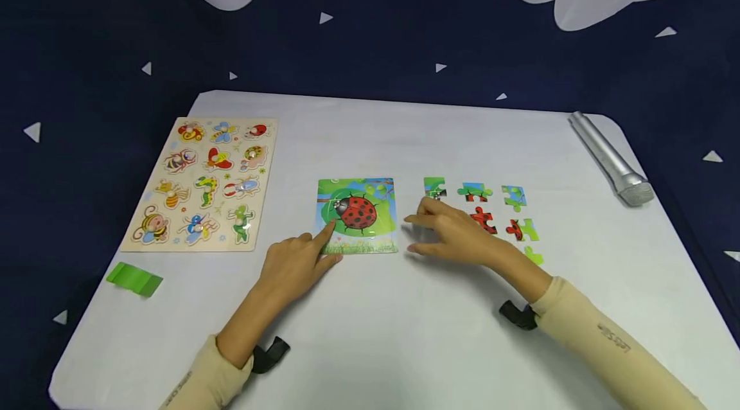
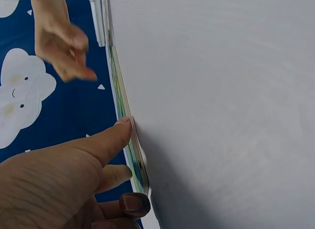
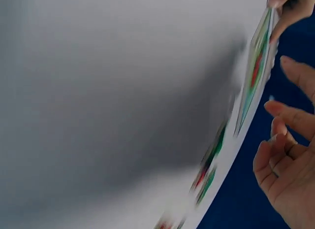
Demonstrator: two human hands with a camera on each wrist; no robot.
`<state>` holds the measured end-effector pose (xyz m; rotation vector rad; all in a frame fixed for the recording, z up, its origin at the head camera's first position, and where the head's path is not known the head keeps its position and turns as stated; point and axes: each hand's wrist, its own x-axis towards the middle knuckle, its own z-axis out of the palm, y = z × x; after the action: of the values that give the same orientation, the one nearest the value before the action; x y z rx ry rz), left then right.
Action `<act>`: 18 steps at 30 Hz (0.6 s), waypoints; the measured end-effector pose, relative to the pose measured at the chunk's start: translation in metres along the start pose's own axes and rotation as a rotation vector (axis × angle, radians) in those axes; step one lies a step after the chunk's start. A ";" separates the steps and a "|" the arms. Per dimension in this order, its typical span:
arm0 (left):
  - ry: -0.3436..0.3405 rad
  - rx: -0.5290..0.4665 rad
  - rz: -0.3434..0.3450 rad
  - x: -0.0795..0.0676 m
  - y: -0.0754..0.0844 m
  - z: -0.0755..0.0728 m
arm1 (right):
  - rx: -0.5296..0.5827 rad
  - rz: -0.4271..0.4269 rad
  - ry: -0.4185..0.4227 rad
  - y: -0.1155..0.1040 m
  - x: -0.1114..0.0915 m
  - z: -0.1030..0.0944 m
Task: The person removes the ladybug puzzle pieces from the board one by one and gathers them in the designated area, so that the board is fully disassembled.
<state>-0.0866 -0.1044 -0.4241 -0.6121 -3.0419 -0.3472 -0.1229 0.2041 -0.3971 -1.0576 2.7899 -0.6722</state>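
Note:
A square ladybug picture puzzle (image 1: 357,212) lies flat in the middle of the white table. My left hand (image 1: 295,265) rests at its lower left, the index finger on the picture and the thumb by the bottom edge. Just right of the puzzle hovers my right hand (image 1: 457,233), fingers spread and holding nothing. Beyond and beside it lie several loose jigsaw pieces, among them a green corner piece (image 1: 433,186), a blue-green one (image 1: 513,195) and a red-and-green one (image 1: 527,230). The right hand and forearm may cover others.
A wooden insect peg board (image 1: 216,182) occupies the table's left side, with a folded green strip (image 1: 135,279) below it. Towards the far right corner lies a silver microphone (image 1: 611,160). Dark blue cloth with white clouds surrounds the white table (image 1: 370,358).

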 end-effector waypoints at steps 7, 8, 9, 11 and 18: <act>0.017 0.006 -0.042 -0.004 -0.001 0.000 | -0.016 -0.048 -0.032 -0.024 0.045 0.025; 0.017 0.008 -0.045 -0.005 -0.002 0.000 | -0.024 -0.053 -0.037 -0.026 0.049 0.028; 0.016 0.010 -0.048 -0.005 -0.002 0.000 | -0.031 -0.054 -0.040 -0.028 0.052 0.030; 0.010 0.013 -0.052 -0.006 -0.002 0.000 | -0.057 -0.049 -0.041 -0.031 0.057 0.033; -0.010 0.021 -0.059 -0.008 -0.004 0.000 | -0.129 -0.028 -0.033 -0.039 0.065 0.035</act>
<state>-0.0806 -0.1114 -0.4254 -0.5249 -3.0738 -0.3145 -0.1400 0.1234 -0.4074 -1.1201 2.8284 -0.4781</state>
